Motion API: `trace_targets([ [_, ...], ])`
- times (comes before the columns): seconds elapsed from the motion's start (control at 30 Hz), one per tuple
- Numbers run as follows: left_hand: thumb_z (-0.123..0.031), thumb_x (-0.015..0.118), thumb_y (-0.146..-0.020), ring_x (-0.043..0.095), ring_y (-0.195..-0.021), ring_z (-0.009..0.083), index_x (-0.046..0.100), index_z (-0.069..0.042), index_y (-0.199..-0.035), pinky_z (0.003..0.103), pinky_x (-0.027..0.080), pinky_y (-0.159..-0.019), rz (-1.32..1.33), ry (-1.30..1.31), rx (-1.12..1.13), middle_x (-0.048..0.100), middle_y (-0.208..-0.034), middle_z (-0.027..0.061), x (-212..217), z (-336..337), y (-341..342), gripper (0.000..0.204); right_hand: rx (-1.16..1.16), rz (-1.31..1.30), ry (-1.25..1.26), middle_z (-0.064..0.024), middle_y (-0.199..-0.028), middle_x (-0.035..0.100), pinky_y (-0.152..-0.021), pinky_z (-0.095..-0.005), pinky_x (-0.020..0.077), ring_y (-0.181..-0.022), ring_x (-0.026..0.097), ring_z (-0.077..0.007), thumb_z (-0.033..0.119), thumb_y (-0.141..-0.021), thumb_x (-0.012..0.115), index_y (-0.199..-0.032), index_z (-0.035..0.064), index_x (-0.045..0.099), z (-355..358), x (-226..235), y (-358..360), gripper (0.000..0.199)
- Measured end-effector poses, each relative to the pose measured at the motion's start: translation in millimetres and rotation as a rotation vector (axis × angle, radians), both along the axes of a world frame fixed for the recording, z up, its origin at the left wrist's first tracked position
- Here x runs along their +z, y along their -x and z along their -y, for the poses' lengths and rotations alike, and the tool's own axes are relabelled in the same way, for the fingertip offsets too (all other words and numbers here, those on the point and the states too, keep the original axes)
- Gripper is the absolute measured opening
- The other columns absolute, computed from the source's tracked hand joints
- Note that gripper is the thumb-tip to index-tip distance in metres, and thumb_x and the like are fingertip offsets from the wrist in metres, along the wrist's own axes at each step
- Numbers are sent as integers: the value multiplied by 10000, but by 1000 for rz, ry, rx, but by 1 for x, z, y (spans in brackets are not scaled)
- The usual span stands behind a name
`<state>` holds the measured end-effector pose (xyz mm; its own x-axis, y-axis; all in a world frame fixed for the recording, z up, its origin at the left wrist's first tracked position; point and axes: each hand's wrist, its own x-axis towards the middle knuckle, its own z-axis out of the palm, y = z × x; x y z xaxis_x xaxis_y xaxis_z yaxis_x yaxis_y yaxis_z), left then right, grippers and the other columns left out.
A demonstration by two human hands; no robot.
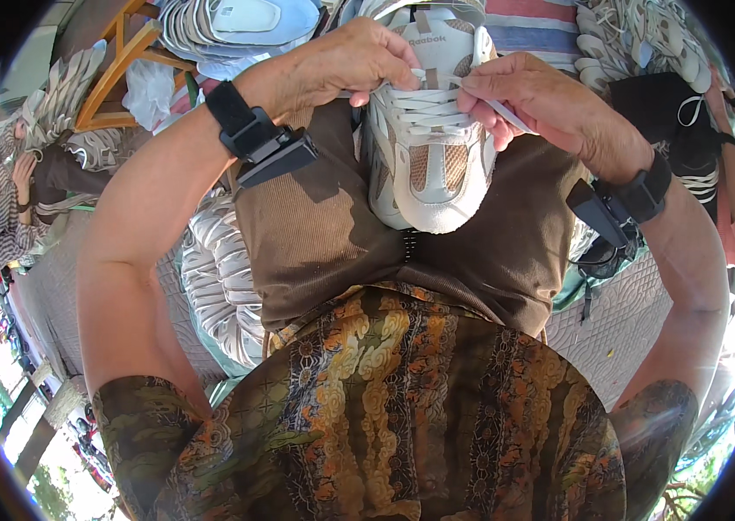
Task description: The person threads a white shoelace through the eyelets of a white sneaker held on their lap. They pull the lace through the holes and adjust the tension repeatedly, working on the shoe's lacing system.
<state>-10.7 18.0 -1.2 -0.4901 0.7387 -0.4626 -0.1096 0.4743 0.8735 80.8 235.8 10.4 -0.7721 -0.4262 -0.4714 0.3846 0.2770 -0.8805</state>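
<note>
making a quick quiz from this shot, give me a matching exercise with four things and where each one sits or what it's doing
Things:
1. left hand
2. right hand
3. white sneaker
4. black wrist device

Places or states:
a. rests on the brown lap, toe toward the person
b. strapped on the left forearm
c. pinches a lace end at the shoe's right side
d. grips the laces at the shoe's left side

Pairs: 1-d, 2-c, 3-a, 4-b

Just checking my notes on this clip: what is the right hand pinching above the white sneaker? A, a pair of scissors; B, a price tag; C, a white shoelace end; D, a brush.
C: the right hand pinches a white lace end that runs from the laced sneaker on the lap.
</note>
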Motion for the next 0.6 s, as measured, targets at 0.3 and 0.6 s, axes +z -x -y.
trace_targets([
  [0.3, -206, 635, -825, 346, -462, 13, 671, -25, -981, 198, 320, -398, -6, 19, -39, 498, -628, -59, -2, 2, 2, 242, -296, 296, 114, -18, -680, 534, -455, -237, 368, -521, 468, -96, 241, -936, 477, -864, -14, 622, -1, 12, -8, 302],
  [0.6, -186, 631, -820, 398, -474, 40, 651, -10, -907, 210, 339, -402, -64, -5, -75, 520, -662, -19, -1, 1, 0, 197, -331, 312, 251, -9, -604, 533, -402, -205, 369, -480, 447, -69, 255, -970, 494, -902, -2, 622, 12, -7, -33, 296],
])
